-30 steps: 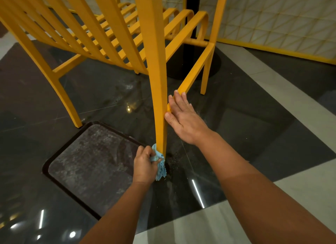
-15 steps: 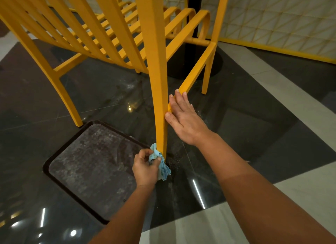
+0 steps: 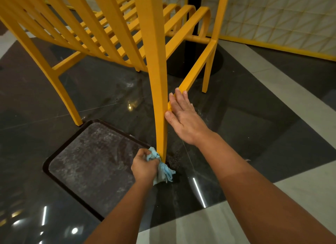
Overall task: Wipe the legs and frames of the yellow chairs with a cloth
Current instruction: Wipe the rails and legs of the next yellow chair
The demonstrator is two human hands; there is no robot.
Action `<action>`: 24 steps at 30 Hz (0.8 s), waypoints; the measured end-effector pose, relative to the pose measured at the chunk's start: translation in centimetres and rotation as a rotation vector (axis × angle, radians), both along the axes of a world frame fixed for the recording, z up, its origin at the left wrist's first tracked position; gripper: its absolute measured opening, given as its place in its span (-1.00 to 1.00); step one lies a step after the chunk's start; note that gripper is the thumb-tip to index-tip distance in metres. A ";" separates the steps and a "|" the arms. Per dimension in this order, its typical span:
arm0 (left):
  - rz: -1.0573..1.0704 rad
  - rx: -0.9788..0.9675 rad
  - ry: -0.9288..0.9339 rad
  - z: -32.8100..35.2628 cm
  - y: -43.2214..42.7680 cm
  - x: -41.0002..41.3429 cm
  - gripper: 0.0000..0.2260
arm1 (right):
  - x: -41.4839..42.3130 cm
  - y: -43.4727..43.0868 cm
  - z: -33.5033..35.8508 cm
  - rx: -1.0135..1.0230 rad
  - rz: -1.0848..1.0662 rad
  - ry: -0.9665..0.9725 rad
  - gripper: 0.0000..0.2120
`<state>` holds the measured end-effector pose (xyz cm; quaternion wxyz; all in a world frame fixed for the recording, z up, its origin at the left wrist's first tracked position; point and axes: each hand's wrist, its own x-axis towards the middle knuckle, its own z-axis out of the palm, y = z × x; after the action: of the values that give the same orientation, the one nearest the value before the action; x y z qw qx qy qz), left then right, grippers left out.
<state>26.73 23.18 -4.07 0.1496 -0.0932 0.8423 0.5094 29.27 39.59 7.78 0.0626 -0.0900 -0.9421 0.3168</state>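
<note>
Down at the foot of the near chair leg (image 3: 159, 80), my left hand (image 3: 145, 166) has its fingers curled round a bunched blue cloth (image 3: 163, 173), pressing the wad against the leg's left face, right where it meets the floor. A loose tail of cloth trails below my fist onto the glossy dark floor (image 3: 254, 116). My right hand (image 3: 183, 116) lies flat, fingers straight and together, on the low side rail (image 3: 196, 73) where it joins the leg's right side. The thumb touches the leg itself: a brace, not a grip.

The cloth is soft, limp and light, so I judge it will fold round the leg's squared corners if I hold it bunched with a fat pad facing the paint. The leg looks stiff and smooth. The chair looks light enough to skid on this shiny floor, which is why the flat hand matters.

As for room, left of the leg the corner of an inset floor panel (image 3: 91, 163) sits just beside the foot, its dark rim a lip the cloth could snag on. Right of the leg the rail comes in at an angle and blocks a full wrap at that height. Beyond the leg stand the seat slats (image 3: 112, 43) and a black table base (image 3: 190, 65). The left face runs clear upward, so that looks to me like the free line for a stroke.
</note>
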 end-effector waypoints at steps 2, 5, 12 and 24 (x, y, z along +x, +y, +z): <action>0.072 0.029 -0.015 -0.2 0.2 0.1 -0.78 | 0.0 -0.1 -0.1 -0.005 -0.001 0.005 -0.29; 0.166 0.062 -0.064 -0.7 0.6 0.6 -0.80 | -0.1 -0.1 -0.1 -0.005 0.001 0.004 -0.32; 0.225 0.134 -0.291 -2.0 0.8 0.8 -0.74 | -0.1 0.1 0.1 -0.006 0.008 -0.001 -0.33; 0.280 0.173 -0.409 -2.9 0.4 -0.5 -0.81 | 0.0 0.0 -0.1 0.019 -0.005 0.016 -0.34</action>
<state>26.24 23.63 -6.93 0.2523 -0.2968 0.7267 0.5659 29.26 39.57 7.70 0.0721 -0.0894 -0.9444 0.3082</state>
